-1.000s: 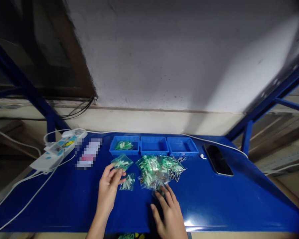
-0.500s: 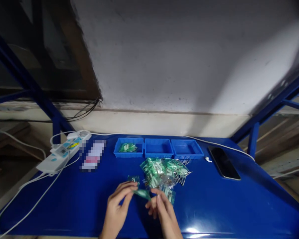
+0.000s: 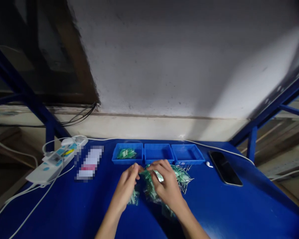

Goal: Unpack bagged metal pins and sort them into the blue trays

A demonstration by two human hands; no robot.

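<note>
Just in front of the blue trays, my left hand (image 3: 127, 182) pinches one end of a small green plastic packet (image 3: 145, 172). The fingers of my right hand (image 3: 165, 182) are closed at the packet's other end and partly cover it. Under and beyond my right hand lies a pile of similar green packets (image 3: 181, 176), with thin metal pins (image 3: 186, 186) sticking out on its right side. Another packet (image 3: 134, 198) rests on the table by my left wrist. What is printed on or inside the packets is too small to tell.
Three blue trays stand in a row: the left tray (image 3: 114, 162) holds several green packets, then come the middle tray (image 3: 158, 152) and right tray (image 3: 188, 153). A phone (image 3: 225, 167) and white earbud (image 3: 209, 164) lie right. At left are a power strip (image 3: 48, 167) and a blurred-out item (image 3: 91, 162).
Both hands have moved away from me, up toward the trays, with the packet between them. My right hand now covers part of the pile. The view has shifted slightly.
</note>
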